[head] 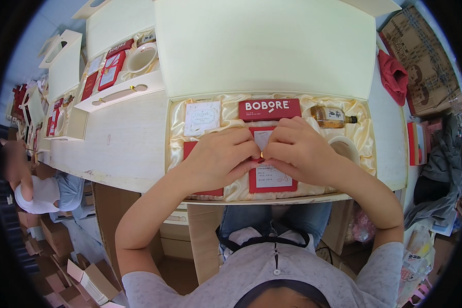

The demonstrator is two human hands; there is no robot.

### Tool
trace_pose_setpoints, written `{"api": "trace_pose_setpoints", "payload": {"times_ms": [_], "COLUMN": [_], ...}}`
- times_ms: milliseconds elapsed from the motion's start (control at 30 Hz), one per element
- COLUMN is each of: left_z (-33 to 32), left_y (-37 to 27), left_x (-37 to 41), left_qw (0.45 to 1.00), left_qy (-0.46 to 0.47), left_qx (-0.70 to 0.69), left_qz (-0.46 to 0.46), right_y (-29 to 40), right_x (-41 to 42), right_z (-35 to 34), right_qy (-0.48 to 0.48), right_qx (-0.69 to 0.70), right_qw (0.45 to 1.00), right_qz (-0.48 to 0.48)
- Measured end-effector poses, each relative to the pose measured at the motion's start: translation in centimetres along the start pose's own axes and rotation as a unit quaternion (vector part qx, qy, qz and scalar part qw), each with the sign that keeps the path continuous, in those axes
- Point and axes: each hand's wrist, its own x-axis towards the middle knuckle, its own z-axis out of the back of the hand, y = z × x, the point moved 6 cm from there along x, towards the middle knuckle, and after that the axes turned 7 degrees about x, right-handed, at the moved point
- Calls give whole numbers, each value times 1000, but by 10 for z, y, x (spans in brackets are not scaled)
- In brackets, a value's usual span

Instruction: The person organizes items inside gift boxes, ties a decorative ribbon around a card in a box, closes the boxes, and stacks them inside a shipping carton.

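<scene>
My left hand (231,154) and my right hand (298,152) meet over a red box with a printed pale panel (272,181). Their fingertips pinch a red ribbon (259,160), and a small gold-coloured piece (262,154) shows at my right fingertips. The box lies in the satin lining (231,104) of a cream gift box (267,46) with its lid raised. Around it sit a white square packet (203,118), a red carton with white lettering (269,109), a small amber bottle (331,117) and a white cup (344,148), partly behind my right wrist. My left forearm partly covers another red item (206,192).
More open gift boxes (119,92) with similar contents stand along the white table (119,138) to the left. A person (38,192) is at the far left. Right are a red cloth (392,77), a large cardboard carton (427,61) and grey fabric (439,173). Cardboard boxes (92,283) lie lower left.
</scene>
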Motion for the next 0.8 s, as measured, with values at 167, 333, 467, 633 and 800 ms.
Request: {"api": "trace_pose_setpoints", "payload": {"times_ms": [167, 333, 467, 633, 800], "left_z": [0, 0, -2, 0, 1], "left_y": [0, -1, 3, 4, 0], "left_x": [-1, 0, -1, -4, -4], "left_qw": [1000, 999, 997, 998, 999], "left_qy": [4, 2, -9, 5, 16], "left_qx": [0, -18, -44, -51, -36], "left_qz": [6, 32, 68, 38, 12], "right_y": [0, 12, 9, 1, 1], "right_x": [-11, -15, -14, -13, -16], "right_z": [-3, 0, 1, 3, 3], "right_qy": [-7, 44, 29, 36, 39], "right_qx": [-14, -58, -37, -24, -42], "right_qw": [997, 989, 990, 998, 997], "right_qz": [69, 130, 132, 51, 41]}}
